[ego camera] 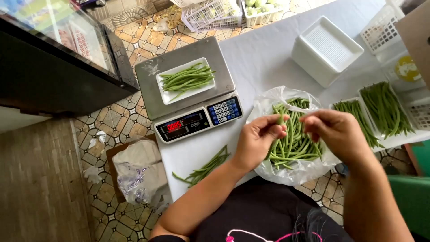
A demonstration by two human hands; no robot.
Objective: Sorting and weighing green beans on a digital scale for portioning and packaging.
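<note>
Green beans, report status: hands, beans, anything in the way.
Left hand pinching one green bean; right hand at its other end. Both over the open plastic bag of beans. Scale with loaded tray stands clear, left.

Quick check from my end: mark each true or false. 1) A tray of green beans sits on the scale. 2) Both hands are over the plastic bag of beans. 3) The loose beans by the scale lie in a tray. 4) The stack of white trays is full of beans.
1) True: the tray of beans rests on the scale.
2) True: left hand and right hand are over the plastic bag.
3) False: the loose beans lie straight on the table.
4) False: the stack of white trays is empty.
</note>
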